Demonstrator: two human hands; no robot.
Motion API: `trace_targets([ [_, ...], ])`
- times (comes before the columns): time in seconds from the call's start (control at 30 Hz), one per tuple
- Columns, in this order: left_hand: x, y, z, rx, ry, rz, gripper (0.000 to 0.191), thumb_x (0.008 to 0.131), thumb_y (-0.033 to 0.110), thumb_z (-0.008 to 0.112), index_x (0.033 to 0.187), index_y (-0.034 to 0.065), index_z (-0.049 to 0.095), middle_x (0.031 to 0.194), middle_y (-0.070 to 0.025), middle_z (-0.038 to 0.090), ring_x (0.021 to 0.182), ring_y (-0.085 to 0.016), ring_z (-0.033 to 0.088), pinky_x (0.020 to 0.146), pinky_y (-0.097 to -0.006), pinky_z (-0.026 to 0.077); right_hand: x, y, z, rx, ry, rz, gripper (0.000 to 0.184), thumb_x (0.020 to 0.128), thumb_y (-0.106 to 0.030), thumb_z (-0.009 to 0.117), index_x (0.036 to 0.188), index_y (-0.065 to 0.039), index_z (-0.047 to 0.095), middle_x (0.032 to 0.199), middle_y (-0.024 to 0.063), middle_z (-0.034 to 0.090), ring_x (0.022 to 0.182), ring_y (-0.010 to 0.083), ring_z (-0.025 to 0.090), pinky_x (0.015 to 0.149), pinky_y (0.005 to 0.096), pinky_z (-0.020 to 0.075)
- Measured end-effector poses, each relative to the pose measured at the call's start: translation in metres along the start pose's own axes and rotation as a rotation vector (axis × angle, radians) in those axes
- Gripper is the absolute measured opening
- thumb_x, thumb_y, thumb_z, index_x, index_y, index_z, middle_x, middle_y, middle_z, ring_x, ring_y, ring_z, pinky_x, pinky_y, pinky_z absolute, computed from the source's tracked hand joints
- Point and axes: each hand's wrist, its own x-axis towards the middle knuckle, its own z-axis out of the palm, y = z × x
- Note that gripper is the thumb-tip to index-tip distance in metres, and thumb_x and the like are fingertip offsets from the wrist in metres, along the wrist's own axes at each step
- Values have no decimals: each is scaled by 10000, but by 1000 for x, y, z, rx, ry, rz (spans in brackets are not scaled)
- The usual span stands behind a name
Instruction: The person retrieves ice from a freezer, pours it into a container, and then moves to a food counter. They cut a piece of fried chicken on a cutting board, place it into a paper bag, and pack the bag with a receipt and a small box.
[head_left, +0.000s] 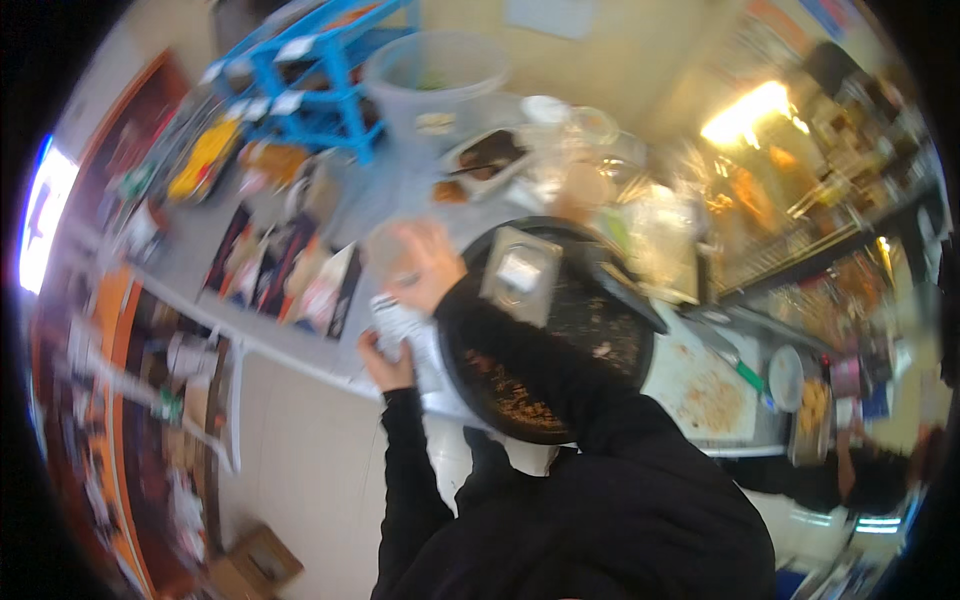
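Note:
My left hand (388, 365) grips the lower end of a pale wrapped bundle (401, 328) near the table's front edge. Dark markings run along one end of the bundle, and its contents are hidden. Just above it my right hand (427, 266) is blurred, fingers stretched forward by a pale round thing (384, 244); whether it holds this is unclear. My right forearm crosses a large round black tub (645, 352). Inside the tub lies a rectangular, translucent tray or lid (521, 274), along with brown crumbs.
Printed bags (281, 262) stand to the left. Behind are a blue rack (349, 97), a clear plastic bin (435, 82) and a white tray of dark food (491, 157). A green-handled knife (742, 371) lies on a white board (701, 397). Another person's arm (846, 469) shows far right.

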Motion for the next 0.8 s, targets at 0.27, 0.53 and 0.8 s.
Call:
trace_targets([
  [0.27, -14, 20, -39, 94, -48, 96, 695, 707, 119, 662, 1269, -49, 289, 1249, -226, 374, 1126, -336, 397, 943, -403, 324, -51, 16, -102, -45, 348, -121, 506, 674, -231, 682, 1111, -50, 501, 1151, 203, 461, 1068, 365, 454, 905, 417, 369],
  [0.53, -59, 107, -41, -135, -87, 225, 534, 753, 3, 577, 1242, -1, 362, 1235, -126, 422, 1056, -239, 452, 872, -355, 368, -104, 186, -277, -840, 448, 343, 450, 715, -75, 510, 1162, -95, 468, 1185, 114, 480, 1038, 304, 465, 854, 427, 392],
  [0.8, -151, 228, 37, -550, -773, 253, 420, 822, 3, 511, 1223, 5, 385, 1028, -97, 474, 799, -120, 492, 726, -229, 402, -154, 157, -286, -1064, 148, 109, 220, 730, -207, 478, 798, -47, 613, 814, 165, 604, 853, 320, 551, 789, 488, 399],
])
